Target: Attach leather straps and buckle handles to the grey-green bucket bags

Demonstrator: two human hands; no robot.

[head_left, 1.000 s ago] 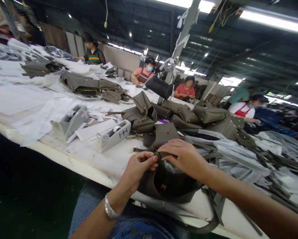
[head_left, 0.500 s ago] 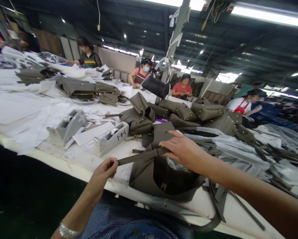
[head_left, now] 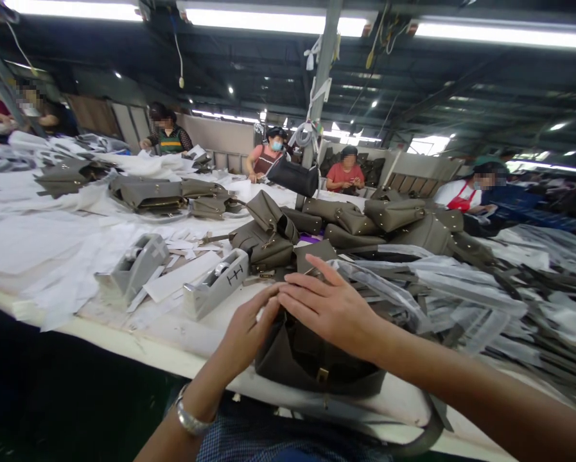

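The bag (head_left: 311,369) lies at the counter (head_left: 124,330) edge and is judged unfinished, its top not closed. The right hand (head_left: 333,308) is laid flat on it, grip released. The left hand (head_left: 246,327) is pressed to its rim; its grip cannot be told. Tape dispensers (head_left: 215,282) stand left of the bag, wrapped straps (head_left: 436,282) right and other bags (head_left: 268,234) behind. Nothing obstructs.

The only view comes from a camera worn on the person's head at the near edge of a long white worktable (head_left: 138,333). It looks forward and down, so the left hand (head_left: 246,330) and right hand (head_left: 331,308) sit close in the lower middle, over an olive-grey handbag (head_left: 311,369). The wide lens faces across the table, with a grey tape dispenser (head_left: 215,282) near at left, co-workers (head_left: 346,172) small at the far side, and a ceiling strip light (head_left: 268,22) along the top edge.
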